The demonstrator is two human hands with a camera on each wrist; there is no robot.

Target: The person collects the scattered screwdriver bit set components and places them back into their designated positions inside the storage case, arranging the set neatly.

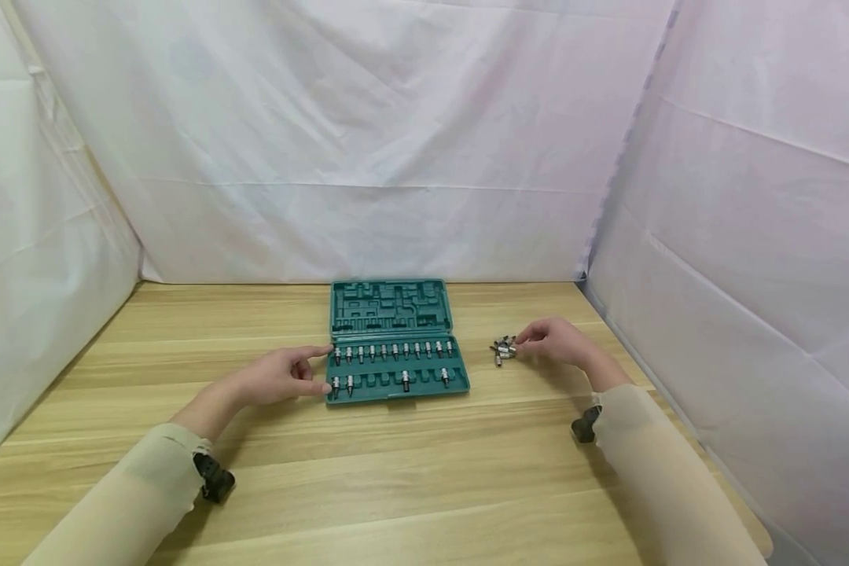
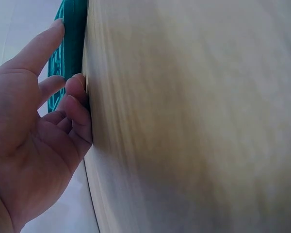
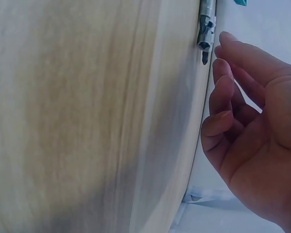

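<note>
A green plastic case [image 1: 396, 397] lies unfolded on the table, its moulded lid [image 1: 389, 303] at the back. Silver bit sockets [image 1: 395, 350] fill its upper row; the lower row has a pair at the left, one near the middle and one at the right. My left hand [image 1: 276, 376] spans the case's left edge, thumb at the front corner and straight index finger at the upper corner, other fingers curled under. Beside the loose pile of bit sockets [image 1: 504, 351], my right hand [image 1: 555, 343] has bent fingers and fingertips right at the pile. Nothing shows between them.
The wood-grain table [image 1: 410, 487] reaches back to a white cloth backdrop [image 1: 368, 157], with a white cloth wall [image 1: 764, 236] along the right side. Several slots in the case's lower row hold no socket. Each wrist carries a small black camera [image 1: 215, 477].
</note>
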